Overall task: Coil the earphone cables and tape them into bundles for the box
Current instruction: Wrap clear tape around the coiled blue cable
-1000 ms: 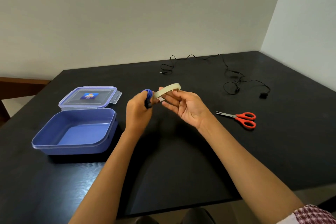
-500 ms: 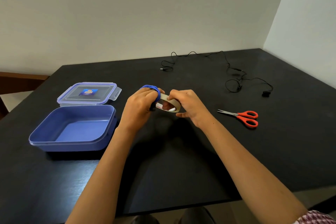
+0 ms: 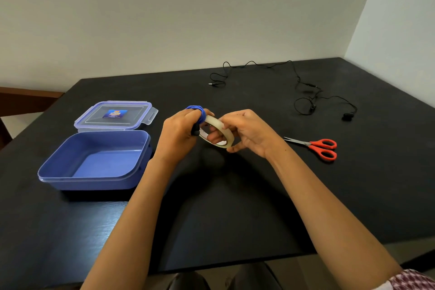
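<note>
While the left hand (image 3: 179, 135) grips a coiled blue cable (image 3: 199, 112) and the right hand (image 3: 250, 133) pinches the tape roll (image 3: 223, 128) just beside it, taping seems barely begun. A black earphone cable (image 3: 297, 77) lies uncoiled across the far desk (image 3: 235, 214); the box (image 3: 94, 180) holds no bundle.

1. Blue earphone cable (image 3: 197, 112), wound into a tight coil, gripped in the left hand (image 3: 180, 135) above the table (image 3: 235, 219).
2. Pale translucent tape roll (image 3: 227, 133), tilted, touching the coil, pinched by the right hand (image 3: 249, 132).
3. Black earphone cable (image 3: 312, 107), uncoiled, sprawled across the table's far right.
4. Blue plastic box (image 3: 94, 180), open, at left; clear lid (image 3: 113, 115) flat just behind.
</note>
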